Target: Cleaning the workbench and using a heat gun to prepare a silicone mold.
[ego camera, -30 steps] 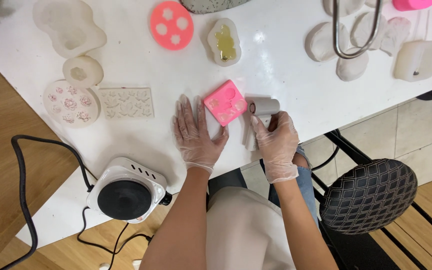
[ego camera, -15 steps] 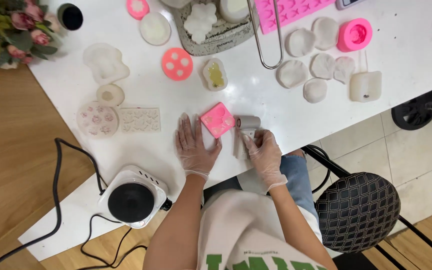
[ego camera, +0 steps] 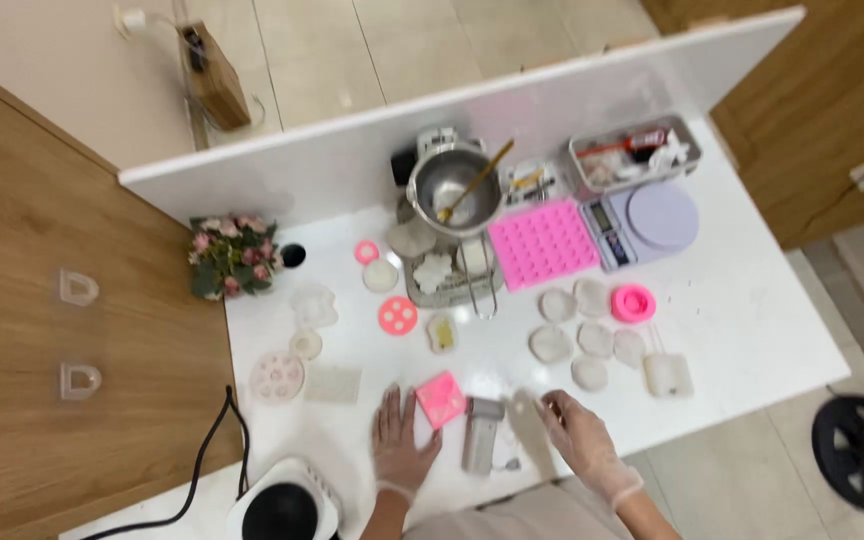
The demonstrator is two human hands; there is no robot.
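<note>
resting left hand [ego camera: 402, 445] beside pink mould [ego camera: 441, 399], near table edge [ego camera: 652, 425].

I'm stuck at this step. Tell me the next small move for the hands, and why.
Probably bring the right hand back to the grey cylindrical tool and grasp it. The tool lies loose on the white table, just right of the small pink square mold, with the right hand open and off it. The left hand already lies flat beside the mold.
</note>
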